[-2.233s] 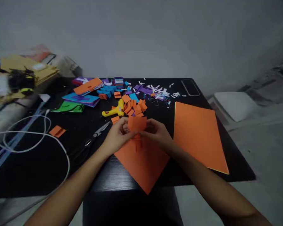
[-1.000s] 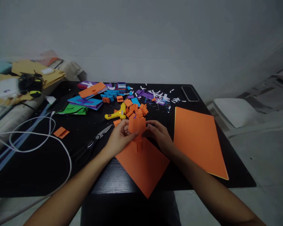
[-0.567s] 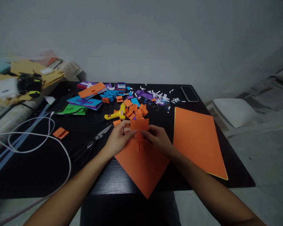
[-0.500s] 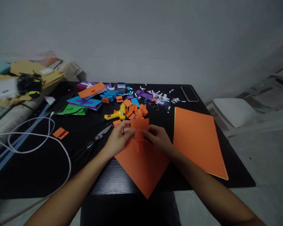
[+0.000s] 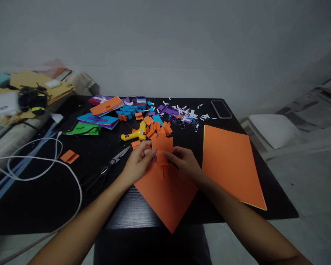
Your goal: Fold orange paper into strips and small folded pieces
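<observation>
Pinching an orange paper piece point(image 5: 162, 144) in left grip point(image 5: 138, 162) and right grip point(image 5: 186, 161) near the worktop point(image 5: 132, 210)'s front edge, I seem mid-fold, needing firm, even pressure next.

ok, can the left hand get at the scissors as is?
Likely yes: the scissors lie just beside the left hand, nothing visible on top. But that hand is pinching the small orange paper piece, so it would probably have to let go first.
</observation>
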